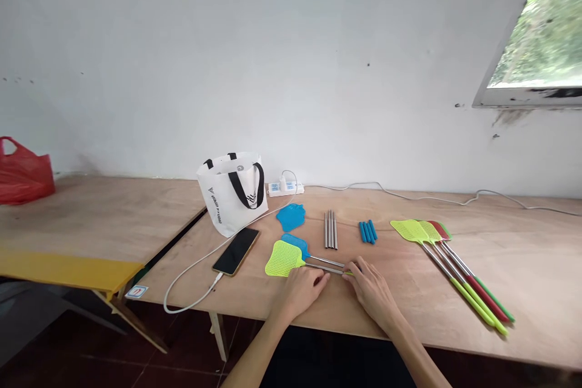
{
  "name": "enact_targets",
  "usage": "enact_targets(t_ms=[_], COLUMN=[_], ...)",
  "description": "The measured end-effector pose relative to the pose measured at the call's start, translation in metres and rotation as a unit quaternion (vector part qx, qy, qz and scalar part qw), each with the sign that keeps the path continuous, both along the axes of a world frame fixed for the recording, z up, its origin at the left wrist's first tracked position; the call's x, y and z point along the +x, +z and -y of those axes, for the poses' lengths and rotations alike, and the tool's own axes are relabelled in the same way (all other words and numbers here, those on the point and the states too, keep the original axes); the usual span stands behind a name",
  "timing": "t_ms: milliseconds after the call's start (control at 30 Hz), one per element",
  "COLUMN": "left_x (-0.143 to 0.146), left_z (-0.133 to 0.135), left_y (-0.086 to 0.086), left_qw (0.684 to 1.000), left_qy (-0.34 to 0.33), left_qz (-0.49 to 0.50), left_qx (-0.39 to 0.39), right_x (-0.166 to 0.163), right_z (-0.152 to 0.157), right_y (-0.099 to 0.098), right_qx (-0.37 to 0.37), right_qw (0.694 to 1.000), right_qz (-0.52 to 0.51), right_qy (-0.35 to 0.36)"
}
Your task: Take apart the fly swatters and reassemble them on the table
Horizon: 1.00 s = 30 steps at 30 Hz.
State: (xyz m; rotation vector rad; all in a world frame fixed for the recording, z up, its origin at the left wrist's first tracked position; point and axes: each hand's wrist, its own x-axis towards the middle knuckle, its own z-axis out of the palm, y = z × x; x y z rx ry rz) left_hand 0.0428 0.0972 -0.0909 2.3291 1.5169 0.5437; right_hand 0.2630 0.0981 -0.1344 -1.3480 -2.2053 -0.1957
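A yellow-green fly swatter [284,259] lies at the table's front, its thin metal rod pointing right. Just behind it is a blue fly swatter [295,244], partly covered by the yellow-green head. My left hand [304,292] rests beside the yellow-green head with its fingers curled; whatever is inside them is hidden. The fingers of my right hand [370,290] close on the handle end of the yellow-green swatter, and they also hide the blue one's handle. Behind the hands are several metal tubes [331,230], several short blue tubes [368,231] and a loose blue swatter head [291,216].
Several fly swatters [459,279] in yellow-green, red and green lie together at right. At left are a phone [236,251] on a white charging cable [186,310] and a white tote bag [227,200]. A power strip [274,189] sits by the wall; a red bag [25,173] stands far left.
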Motion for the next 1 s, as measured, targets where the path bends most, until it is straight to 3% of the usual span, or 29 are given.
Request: enact_targets(t_ms=[200,367,567,767,1000], left_x=[-0.002,-0.002,-0.002,-0.002,-0.002], left_z=[0.001,0.003,0.004,0.005,0.006], left_y=[0.000,0.002,0.001,0.000,0.004], left_qw=[1.000,1.000,1.000,1.000,1.000], left_qy=[-0.006,-0.005,-0.004,-0.010,-0.007], left_qz=[0.004,0.013,0.016,0.022,0.017], left_qx=[-0.015,-0.021,-0.012,0.002,-0.012], right_x=[0.024,0.086,0.160,0.167,0.162], right_z=[-0.005,-0.011,-0.010,-0.001,0.000], right_y=[0.012,0.026,0.018,0.002,0.005], right_qx=[0.016,0.027,-0.033,-0.093,-0.113], right_qw=[0.993,0.950,0.902,0.902,0.893], right_qz=[-0.103,-0.198,-0.169,-0.063,0.016], right_qy=[-0.052,-0.241,-0.397,-0.416,-0.436])
